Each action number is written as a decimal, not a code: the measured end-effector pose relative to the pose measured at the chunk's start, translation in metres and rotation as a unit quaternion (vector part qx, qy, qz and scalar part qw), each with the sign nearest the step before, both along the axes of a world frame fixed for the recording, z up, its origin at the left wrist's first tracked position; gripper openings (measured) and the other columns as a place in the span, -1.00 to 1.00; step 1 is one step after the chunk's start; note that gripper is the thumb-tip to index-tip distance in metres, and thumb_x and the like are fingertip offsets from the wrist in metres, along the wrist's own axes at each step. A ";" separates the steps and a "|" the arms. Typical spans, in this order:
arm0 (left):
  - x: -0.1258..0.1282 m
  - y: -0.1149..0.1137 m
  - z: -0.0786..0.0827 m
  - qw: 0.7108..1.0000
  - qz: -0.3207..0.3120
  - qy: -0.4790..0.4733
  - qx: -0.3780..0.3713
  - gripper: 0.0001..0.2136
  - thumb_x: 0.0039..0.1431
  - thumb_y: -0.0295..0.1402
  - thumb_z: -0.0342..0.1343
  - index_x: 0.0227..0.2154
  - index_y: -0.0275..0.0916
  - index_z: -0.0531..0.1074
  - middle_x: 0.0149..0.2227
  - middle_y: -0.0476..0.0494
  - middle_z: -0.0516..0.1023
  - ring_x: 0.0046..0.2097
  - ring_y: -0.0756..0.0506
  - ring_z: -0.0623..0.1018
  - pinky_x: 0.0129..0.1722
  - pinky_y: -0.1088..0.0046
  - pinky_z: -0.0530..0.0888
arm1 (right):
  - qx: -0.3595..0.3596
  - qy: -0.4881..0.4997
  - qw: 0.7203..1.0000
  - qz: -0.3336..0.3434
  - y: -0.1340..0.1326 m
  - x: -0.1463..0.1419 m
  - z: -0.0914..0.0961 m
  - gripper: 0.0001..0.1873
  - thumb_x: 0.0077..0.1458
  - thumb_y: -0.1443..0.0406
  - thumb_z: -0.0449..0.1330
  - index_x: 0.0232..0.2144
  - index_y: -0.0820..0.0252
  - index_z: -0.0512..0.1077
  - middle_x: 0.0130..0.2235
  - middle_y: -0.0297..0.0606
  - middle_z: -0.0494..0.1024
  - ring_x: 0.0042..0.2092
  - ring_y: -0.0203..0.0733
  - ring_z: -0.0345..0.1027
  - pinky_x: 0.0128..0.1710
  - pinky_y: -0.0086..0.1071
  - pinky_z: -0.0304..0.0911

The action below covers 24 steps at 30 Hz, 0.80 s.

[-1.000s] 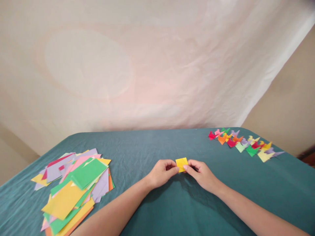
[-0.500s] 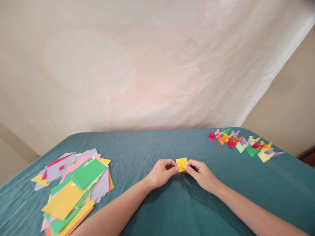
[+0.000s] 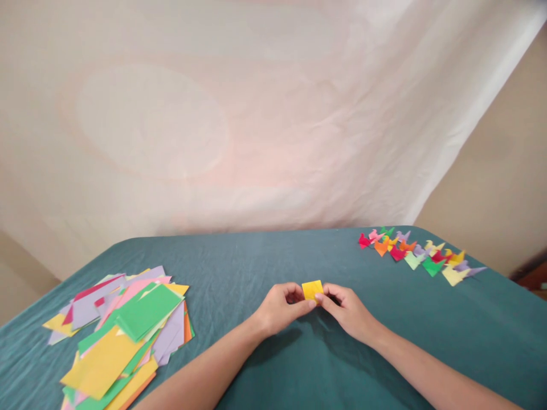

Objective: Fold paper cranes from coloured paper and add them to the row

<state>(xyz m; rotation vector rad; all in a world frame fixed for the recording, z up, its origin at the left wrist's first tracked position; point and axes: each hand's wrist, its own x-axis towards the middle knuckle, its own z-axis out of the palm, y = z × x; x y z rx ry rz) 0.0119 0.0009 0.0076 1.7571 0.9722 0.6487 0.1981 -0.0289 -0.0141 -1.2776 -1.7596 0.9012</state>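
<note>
A small folded square of yellow paper (image 3: 312,289) is held up between my two hands, above the middle of the table. My left hand (image 3: 282,309) pinches it from the left, its thumb lying along the lower edge. On the other side, my right hand (image 3: 347,310) grips the right edge, thumb on the front face. Both thumb tips nearly meet at the bottom of the square. The fingers behind the paper are partly hidden.
A loose pile of coloured paper sheets (image 3: 149,310) lies on the left of the green tablecloth (image 3: 256,256). Several folded paper birds (image 3: 413,259) stand in rows at the far right. A pale cloth (image 3: 273,114) hangs behind the table.
My left thumb has slid right along the paper's lower edge, towards my right thumb. The whole view has shifted slightly; the pile and the birds stay as they were.
</note>
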 end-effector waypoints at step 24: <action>-0.011 0.009 -0.001 0.997 -0.070 0.023 0.028 -0.67 0.17 -0.20 -0.09 -0.48 -0.35 0.43 -0.56 0.02 0.32 -0.49 0.05 0.24 -0.46 0.55 0.20 | 0.017 -0.021 1.000 0.008 -0.001 0.000 0.000 -0.69 0.13 0.12 0.01 -0.52 0.20 0.30 -0.53 -0.38 0.30 -0.46 -0.30 0.14 -0.43 -0.44 0.07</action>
